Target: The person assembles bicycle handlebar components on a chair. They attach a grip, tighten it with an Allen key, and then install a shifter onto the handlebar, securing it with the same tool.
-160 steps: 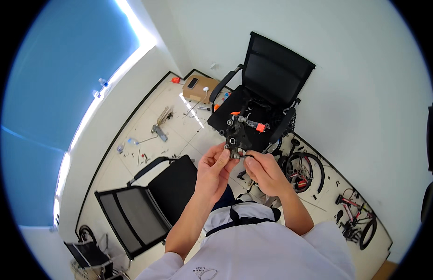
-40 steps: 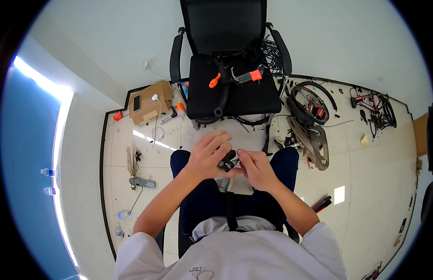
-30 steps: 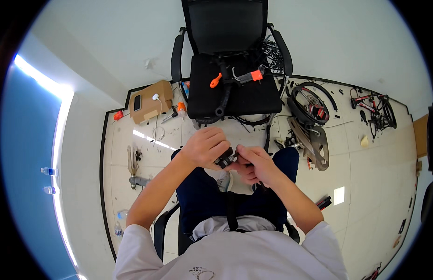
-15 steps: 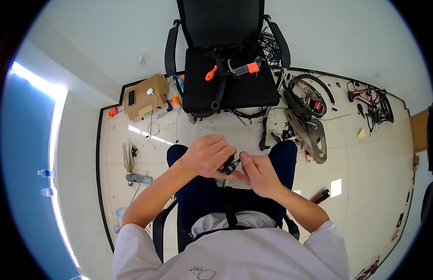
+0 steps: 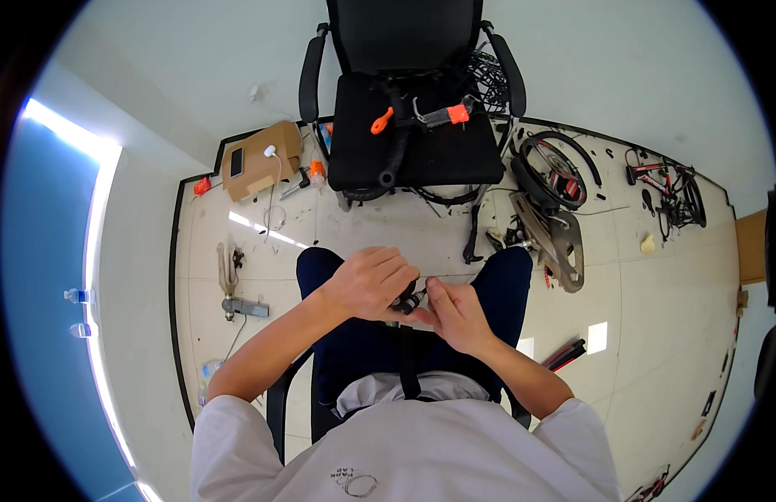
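Above my lap, both hands are closed round a small black part with a silvery section (image 5: 413, 300). My left hand (image 5: 370, 283) wraps over its upper left end with the fingers curled, hiding much of it. On the other side, my right hand (image 5: 462, 316) pinches the part with its thumb on top. The part's exact kind cannot be made out. Across from me, a black chair (image 5: 354, 159) bears a long black bar (image 5: 395, 161), a small orange-handled tool (image 5: 381, 122) and a grey tool with an orange end (image 5: 447, 115).
A cardboard piece (image 5: 275, 159) with a phone (image 5: 236, 162) lies back left. Below it on the floor are a grey metal tool (image 5: 246, 309) and a plastic bottle (image 5: 208, 374). To the right are a wheel (image 5: 524, 177), grey frame parts (image 5: 570, 251) and a red-and-black bicycle assembly (image 5: 656, 177).
The view has shifted slightly. Both hands keep their hold on the small black part, with hardly any visible change in their grip.
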Tool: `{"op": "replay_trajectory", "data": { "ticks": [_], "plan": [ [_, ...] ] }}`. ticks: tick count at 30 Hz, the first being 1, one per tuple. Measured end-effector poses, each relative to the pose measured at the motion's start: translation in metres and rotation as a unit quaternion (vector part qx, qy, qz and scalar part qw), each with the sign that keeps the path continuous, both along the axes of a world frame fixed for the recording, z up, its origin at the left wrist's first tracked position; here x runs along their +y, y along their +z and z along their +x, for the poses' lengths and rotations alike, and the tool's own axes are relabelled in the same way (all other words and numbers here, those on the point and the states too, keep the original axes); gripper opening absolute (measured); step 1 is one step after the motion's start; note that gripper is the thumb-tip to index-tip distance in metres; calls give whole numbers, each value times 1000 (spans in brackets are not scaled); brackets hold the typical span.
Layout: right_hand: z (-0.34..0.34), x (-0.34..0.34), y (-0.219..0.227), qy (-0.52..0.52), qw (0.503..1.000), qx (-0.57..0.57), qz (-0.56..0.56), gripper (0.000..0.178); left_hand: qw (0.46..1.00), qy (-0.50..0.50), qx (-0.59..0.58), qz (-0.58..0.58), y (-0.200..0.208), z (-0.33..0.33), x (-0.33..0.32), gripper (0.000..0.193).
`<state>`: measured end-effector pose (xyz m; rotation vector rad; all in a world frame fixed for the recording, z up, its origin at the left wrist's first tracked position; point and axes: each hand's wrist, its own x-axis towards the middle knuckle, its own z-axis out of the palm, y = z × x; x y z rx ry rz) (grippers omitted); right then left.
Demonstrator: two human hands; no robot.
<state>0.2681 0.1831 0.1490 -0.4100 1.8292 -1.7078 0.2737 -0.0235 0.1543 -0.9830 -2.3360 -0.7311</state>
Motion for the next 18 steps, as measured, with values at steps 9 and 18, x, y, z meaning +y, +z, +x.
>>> {"op": "replay_trajectory", "data": {
  "ticks": [9, 18],
  "plan": [
    [-17, 8, 12, 36, 995, -15, -93, 59, 989, 119, -5, 83, 42, 6, 5, 81],
    [-50, 18, 10, -17, 991, 127, -29, 53, 833, 271, -379, 299, -93, 52, 22, 52]
  ]
}}
